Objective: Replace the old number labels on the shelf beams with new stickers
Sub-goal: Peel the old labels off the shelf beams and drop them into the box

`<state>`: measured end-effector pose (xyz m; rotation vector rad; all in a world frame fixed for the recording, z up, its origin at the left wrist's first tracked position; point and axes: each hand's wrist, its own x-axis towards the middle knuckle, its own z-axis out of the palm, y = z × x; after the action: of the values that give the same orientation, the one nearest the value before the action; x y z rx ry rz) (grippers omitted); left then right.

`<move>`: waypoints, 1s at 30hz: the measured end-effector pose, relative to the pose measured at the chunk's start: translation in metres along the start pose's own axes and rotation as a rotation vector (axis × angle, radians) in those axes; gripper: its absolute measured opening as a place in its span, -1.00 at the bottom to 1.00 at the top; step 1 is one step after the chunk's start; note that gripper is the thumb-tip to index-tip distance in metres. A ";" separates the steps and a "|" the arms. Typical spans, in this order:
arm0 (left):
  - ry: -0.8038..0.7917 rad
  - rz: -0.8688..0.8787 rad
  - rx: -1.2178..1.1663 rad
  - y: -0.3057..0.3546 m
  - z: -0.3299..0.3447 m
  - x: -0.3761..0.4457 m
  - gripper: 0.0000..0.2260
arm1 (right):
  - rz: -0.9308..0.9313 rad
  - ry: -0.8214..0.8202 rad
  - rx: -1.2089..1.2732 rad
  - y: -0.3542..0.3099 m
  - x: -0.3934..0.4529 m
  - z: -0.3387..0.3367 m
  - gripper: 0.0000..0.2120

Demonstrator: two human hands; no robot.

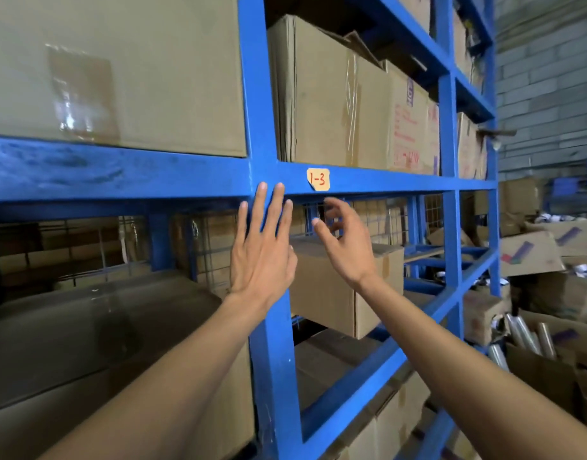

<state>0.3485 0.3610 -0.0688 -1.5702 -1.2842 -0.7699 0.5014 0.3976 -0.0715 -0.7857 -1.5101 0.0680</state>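
Left hand (pixel 260 257) is laid flat against the blue upright post (pixel 272 343), fingers (pixel 278 200) straight and slightly spread, tips reaching the joint with the horizontal beam (pixel 385 182). Nothing is held. Right hand (pixel 346 242) is raised just below the beam, fingers loosely curled and apart, empty, not touching the beam. An orange label (pixel 318 179) marked "1-3" in red is stuck on the beam face, just above and between both hands. Cardboard boxes (pixel 331 94) are stacked on the shelves above and below.
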 end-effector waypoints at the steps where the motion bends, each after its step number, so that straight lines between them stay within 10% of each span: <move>1: 0.009 -0.004 0.008 0.001 0.003 0.000 -0.32 | 0.014 0.013 0.021 0.000 0.007 0.001 -0.55; 11: 0.088 -0.023 0.022 0.002 0.016 0.000 -0.26 | 0.082 0.066 -0.028 0.002 0.074 0.003 -0.47; 19: 0.092 -0.022 0.011 0.003 0.016 -0.001 -0.26 | 0.096 0.225 -0.029 0.010 0.087 0.001 -0.95; 30: 0.082 -0.028 0.001 0.003 0.016 -0.001 -0.28 | -0.003 0.250 0.158 0.008 0.056 -0.019 -0.92</move>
<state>0.3494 0.3753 -0.0761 -1.5076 -1.2489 -0.8418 0.5276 0.4243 -0.0251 -0.6400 -1.2528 0.0834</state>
